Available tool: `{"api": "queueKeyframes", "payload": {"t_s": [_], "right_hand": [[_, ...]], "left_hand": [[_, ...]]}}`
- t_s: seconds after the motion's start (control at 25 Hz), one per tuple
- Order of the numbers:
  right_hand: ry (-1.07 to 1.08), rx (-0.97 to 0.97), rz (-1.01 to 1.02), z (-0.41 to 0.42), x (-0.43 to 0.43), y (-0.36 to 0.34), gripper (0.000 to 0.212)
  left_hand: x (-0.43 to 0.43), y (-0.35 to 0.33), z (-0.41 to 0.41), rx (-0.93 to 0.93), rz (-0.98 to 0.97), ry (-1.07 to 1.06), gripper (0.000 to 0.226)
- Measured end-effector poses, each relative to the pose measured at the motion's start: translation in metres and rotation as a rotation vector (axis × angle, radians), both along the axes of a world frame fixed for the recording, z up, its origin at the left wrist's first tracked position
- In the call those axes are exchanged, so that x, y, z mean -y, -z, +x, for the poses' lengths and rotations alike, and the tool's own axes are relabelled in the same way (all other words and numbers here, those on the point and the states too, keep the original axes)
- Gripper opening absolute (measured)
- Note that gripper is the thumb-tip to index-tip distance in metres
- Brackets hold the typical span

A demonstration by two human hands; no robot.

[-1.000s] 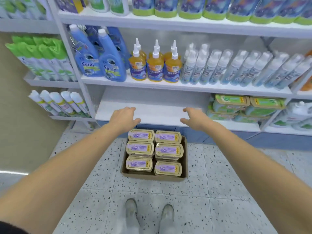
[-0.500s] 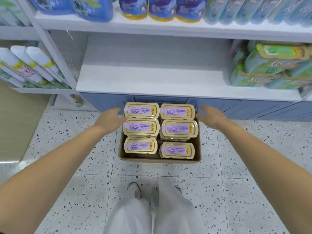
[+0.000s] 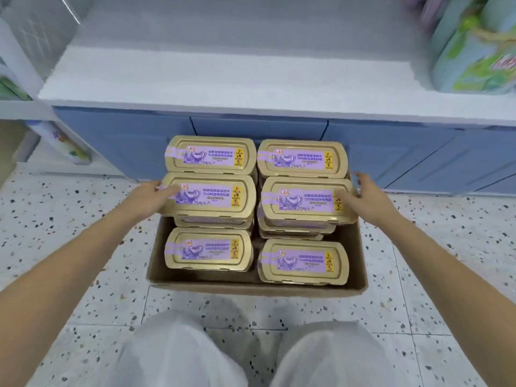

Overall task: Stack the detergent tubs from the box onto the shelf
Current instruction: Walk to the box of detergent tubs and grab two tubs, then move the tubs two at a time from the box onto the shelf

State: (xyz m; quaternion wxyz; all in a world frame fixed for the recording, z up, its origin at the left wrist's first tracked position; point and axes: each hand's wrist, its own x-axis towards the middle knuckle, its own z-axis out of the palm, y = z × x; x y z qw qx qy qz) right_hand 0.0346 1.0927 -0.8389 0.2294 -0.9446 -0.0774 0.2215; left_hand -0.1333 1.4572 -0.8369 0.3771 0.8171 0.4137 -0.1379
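Note:
A cardboard box [image 3: 251, 287] on the floor holds several gold-lidded detergent tubs with purple labels, in two columns. The middle pair sits higher than the others. My left hand [image 3: 143, 199] grips the left end of the middle-left tub [image 3: 212, 195], thumb on its lid. The right end of the middle-right tub [image 3: 304, 202] is in my right hand [image 3: 365, 196], thumb on the lid and fingers behind the rim. Right above the box is the white bottom shelf [image 3: 223, 85]; its left and middle part is bare.
Green and blue packs [image 3: 474, 51] fill the shelf's right end. A blue base panel [image 3: 251, 129] runs under the shelf edge, right behind the box. My knees in pale trousers [image 3: 181, 350] are low in view, over a speckled tile floor.
I have crouched, so the box and shelf are much closer. Both hands came down from shelf height and closed in from the box's sides onto the middle pair of tubs.

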Motion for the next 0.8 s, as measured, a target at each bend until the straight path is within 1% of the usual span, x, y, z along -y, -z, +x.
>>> {"api": "queueKeyframes", "payload": {"t_s": [0.08,0.16,0.24,0.32,0.4,0.48,0.56,0.68,0.8], "right_hand": [[0.021,0.058,0.022,0.0,0.007,0.022,0.072],[0.068,0.095,0.039,-0.003,0.01,0.041,0.077],[0.157,0.12,0.086,-0.004,0.01,0.049,0.063],[0.217,0.102,0.201,-0.006,0.013,0.055,0.053],[0.255,0.027,0.365,-0.008,0.014,0.057,0.041],[0.264,-0.037,0.434,-0.01,0.013,0.056,0.032],[0.269,-0.037,0.414,-0.011,0.01,0.056,0.034],[0.291,0.027,0.383,-0.012,0.004,0.055,0.042],[0.3,0.097,0.318,-0.018,0.002,0.054,0.044]], "left_hand": [[0.0,0.021,0.001,0.069,-0.05,-0.049,0.047],[0.0,0.04,0.001,0.204,-0.101,-0.144,0.035],[-0.001,0.048,0.002,0.325,-0.201,-0.234,0.022],[-0.005,0.053,-0.002,0.372,-0.317,-0.305,0.013],[-0.007,0.056,-0.007,0.379,-0.385,-0.332,0.013],[-0.007,0.057,-0.01,0.37,-0.4,-0.333,0.016],[-0.006,0.057,-0.01,0.368,-0.394,-0.312,0.019],[-0.003,0.056,-0.012,0.378,-0.377,-0.266,0.021],[0.002,0.059,-0.014,0.429,-0.324,-0.29,0.027]]}}
